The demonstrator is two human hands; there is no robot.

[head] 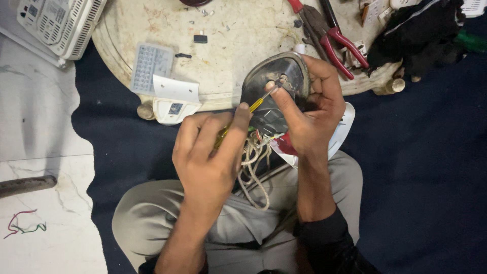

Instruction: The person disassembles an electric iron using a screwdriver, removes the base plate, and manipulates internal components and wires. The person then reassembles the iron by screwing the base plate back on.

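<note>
My left hand (210, 152) grips a yellow-handled screwdriver (255, 105), its tip pointing up and right into the open underside of a clothes iron (276, 76). My right hand (309, 109) holds the iron's dark, dirty body tilted over my lap, the forefinger lying beside the screwdriver tip. A white braided cord (252, 167) and coloured wires hang from the iron between my hands. The iron's white and red shell (339, 133) shows below my right hand.
A low round cream table (228, 40) stands ahead with red-handled pliers (335, 40), small screws, a grey-white plastic part (150, 66) and a black cloth (421, 35). A white device (61, 23) lies far left. Loose red and green wires (23, 223) lie on the marble floor.
</note>
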